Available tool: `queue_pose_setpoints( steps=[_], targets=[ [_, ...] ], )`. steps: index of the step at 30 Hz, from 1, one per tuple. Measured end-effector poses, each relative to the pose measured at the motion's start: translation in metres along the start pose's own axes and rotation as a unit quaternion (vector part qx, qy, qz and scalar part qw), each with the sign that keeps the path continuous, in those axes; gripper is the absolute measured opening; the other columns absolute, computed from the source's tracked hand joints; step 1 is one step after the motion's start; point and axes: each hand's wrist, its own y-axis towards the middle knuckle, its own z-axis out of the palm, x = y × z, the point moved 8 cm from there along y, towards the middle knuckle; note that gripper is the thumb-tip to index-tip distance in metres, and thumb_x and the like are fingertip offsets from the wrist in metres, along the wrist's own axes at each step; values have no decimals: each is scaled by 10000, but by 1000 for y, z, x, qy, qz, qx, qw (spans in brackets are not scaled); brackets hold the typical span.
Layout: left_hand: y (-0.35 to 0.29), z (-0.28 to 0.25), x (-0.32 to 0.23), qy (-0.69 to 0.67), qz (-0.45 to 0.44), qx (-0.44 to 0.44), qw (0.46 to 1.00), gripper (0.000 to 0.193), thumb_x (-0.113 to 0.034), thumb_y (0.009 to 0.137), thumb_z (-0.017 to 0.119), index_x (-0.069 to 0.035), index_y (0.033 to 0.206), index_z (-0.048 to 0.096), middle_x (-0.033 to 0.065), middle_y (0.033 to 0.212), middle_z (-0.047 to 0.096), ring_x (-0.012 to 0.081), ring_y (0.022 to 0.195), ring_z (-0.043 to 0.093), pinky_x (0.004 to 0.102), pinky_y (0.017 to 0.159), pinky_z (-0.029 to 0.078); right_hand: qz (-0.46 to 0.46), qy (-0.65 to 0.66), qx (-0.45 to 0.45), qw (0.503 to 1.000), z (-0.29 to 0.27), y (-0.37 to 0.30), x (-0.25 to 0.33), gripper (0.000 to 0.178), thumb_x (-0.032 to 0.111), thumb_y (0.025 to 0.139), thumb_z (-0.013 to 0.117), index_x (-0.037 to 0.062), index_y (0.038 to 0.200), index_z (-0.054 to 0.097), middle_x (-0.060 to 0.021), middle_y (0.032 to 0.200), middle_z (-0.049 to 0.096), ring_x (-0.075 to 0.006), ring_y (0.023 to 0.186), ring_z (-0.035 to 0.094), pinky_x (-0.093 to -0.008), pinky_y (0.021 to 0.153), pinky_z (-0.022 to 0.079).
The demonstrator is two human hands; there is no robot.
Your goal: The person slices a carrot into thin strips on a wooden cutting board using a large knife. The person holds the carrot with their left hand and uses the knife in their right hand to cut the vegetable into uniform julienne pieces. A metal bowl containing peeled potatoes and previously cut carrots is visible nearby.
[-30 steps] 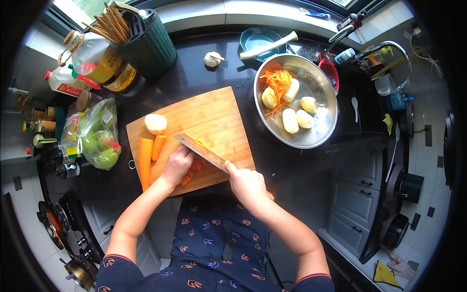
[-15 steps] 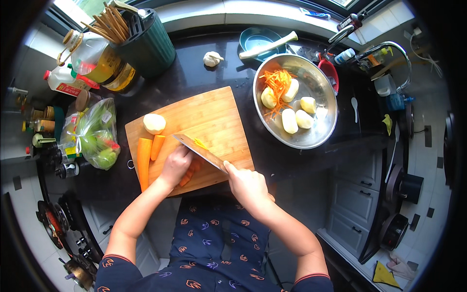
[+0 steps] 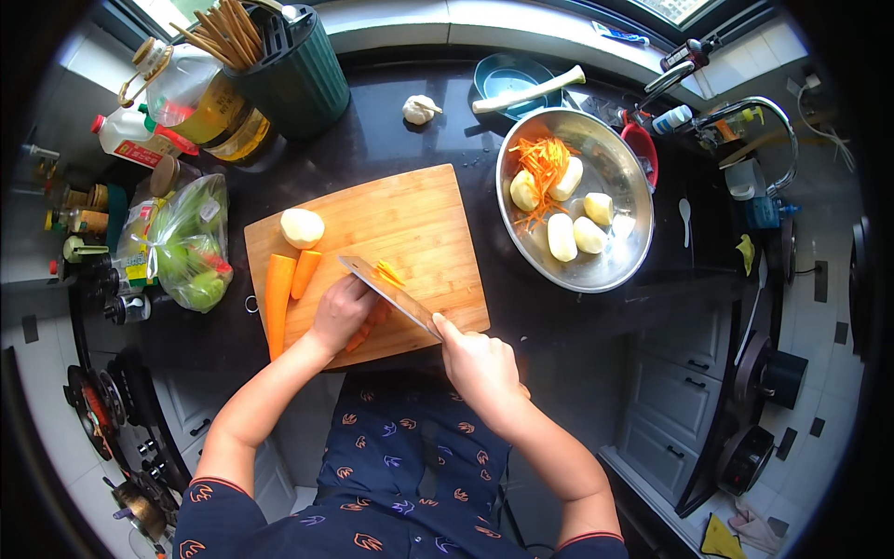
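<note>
Gripping a kitchen knife (image 3: 396, 297), the right hand (image 3: 480, 363) cuts beside the left hand (image 3: 342, 310), whose hold is hidden; carrot shreds (image 3: 543, 166) look done, two carrot chunks (image 3: 278, 293) uncut.

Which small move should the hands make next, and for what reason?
Probably one short slice with the knife: the right hand grips it, the left hand is close beside it, thin orange strips lie at its far side, and orange pieces sit near the left hand.
</note>
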Motion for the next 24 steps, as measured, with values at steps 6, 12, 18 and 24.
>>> queue_pose_setpoints(
  steps=[6,12,18,24],
  targets=[
    [0,-1,1,-23,-27,9,999,124,-49,704,692,-62,827,699,92,825,646,280,802,683,376,652,589,-3,-38,-11,999,19,6,-5,368,98,920,599,116,1286,633,-155,671,683,-334,588,701,-438,548,571],
    [-3,2,7,-57,-59,9,997,139,-46,695,704,-69,831,712,89,810,647,281,802,686,374,650,591,-33,-55,-24,998,4,5,4,403,58,872,603,75,1274,618,-136,662,691,-298,600,726,-403,542,584],
    [4,-4,-2,-23,-24,-1,999,147,-49,681,714,-71,825,710,88,824,649,280,821,683,376,646,587,-18,-25,-12,999,11,3,-5,390,77,892,604,112,1279,637,-153,676,690,-320,593,710,-431,543,573],
    [-7,2,5,-21,-25,-23,999,162,-90,621,743,-96,772,684,69,818,634,289,817,661,394,663,555,-20,4,-44,999,2,-1,-1,307,122,922,633,149,1226,666,-164,644,668,-357,576,689,-463,538,561]
  ],
)
